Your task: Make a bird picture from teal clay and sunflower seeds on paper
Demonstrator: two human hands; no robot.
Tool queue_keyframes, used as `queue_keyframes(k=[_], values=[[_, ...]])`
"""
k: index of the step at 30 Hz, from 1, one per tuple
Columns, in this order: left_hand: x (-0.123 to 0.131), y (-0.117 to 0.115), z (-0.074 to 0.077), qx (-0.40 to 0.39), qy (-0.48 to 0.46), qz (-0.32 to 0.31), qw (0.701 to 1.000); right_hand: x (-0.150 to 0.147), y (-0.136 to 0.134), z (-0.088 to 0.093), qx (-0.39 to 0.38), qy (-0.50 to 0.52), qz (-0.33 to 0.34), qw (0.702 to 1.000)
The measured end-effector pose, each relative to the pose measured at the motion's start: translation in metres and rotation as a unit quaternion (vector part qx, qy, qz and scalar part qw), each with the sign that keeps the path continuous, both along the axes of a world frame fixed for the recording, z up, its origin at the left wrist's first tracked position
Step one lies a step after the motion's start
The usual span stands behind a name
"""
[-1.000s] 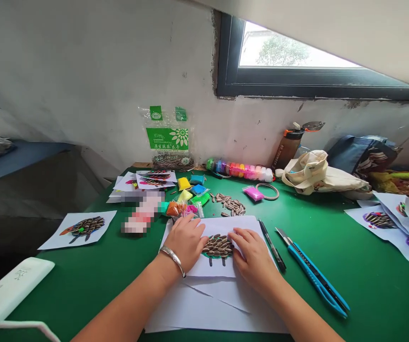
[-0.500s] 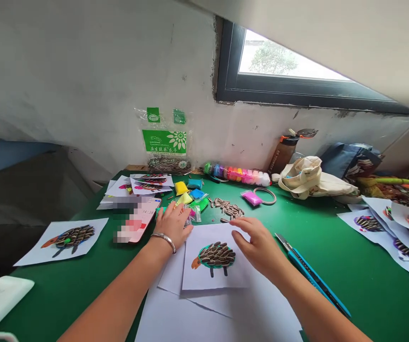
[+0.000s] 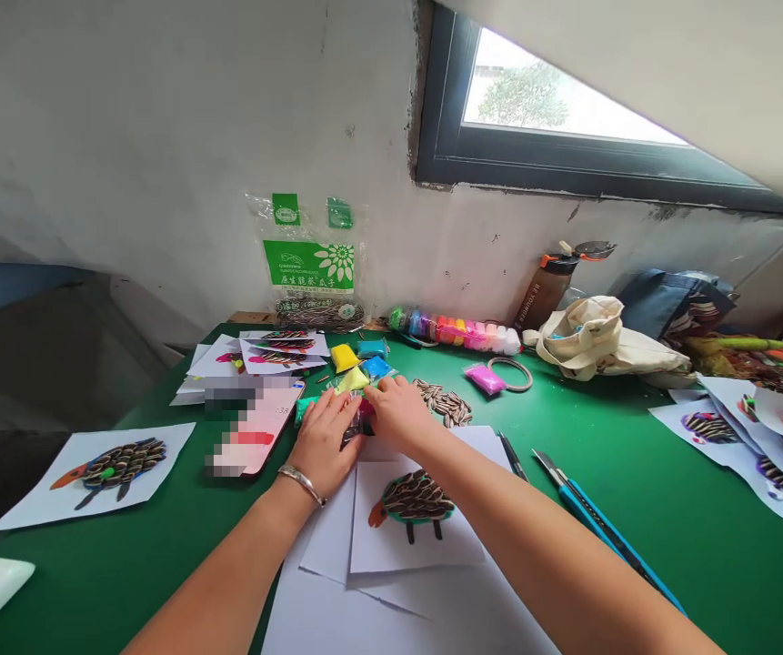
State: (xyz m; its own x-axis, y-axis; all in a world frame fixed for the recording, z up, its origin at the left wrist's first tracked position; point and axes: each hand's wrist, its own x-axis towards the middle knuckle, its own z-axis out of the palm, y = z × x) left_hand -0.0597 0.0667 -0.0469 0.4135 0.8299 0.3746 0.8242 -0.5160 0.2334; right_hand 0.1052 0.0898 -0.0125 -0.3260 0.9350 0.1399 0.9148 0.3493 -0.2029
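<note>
My left hand (image 3: 326, 437), with a silver bracelet at the wrist, lies with fingers spread over small clay packets behind the papers. My right hand (image 3: 397, 409) reaches in beside it at the same packets; its fingertips are partly hidden, and what they touch is unclear. Below them, a white card (image 3: 391, 553) bears a bird shape of striped seeds (image 3: 418, 497) with an orange head and two dark legs. Yellow (image 3: 345, 357), pale yellow (image 3: 352, 380) and blue (image 3: 376, 367) clay packets sit just beyond the hands. Loose seeds (image 3: 449, 406) are heaped to the right.
A phone (image 3: 265, 428) and a finished seed card (image 3: 77, 496) lie left. Blue cutter (image 3: 596, 518) and a black pen (image 3: 512, 455) lie right. Behind stand a seed bag (image 3: 313, 282), a clay tube pack (image 3: 459, 333), a bottle (image 3: 547, 291) and a cloth bag (image 3: 588, 341).
My right hand has moved left and forward from the card's right edge to the clay packets, its forearm now crossing the card. My left hand stays over the packets. The view has shifted slightly.
</note>
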Motion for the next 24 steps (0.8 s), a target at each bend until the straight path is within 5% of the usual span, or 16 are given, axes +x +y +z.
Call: queue_keyframes(k=[8,14,24], values=[[0.000,-0.003,0.005,-0.011,0.012,0.008,1.000,0.009,-0.001,-0.005,0.007,-0.004,0.010,1.000],[0.009,-0.018,0.019,0.051,0.055,0.011,0.997,0.022,-0.021,0.004,-0.016,0.048,0.037,0.998],[0.011,-0.013,0.005,0.011,0.036,0.010,0.999,0.026,0.027,-0.001,0.009,0.035,-0.123,0.992]])
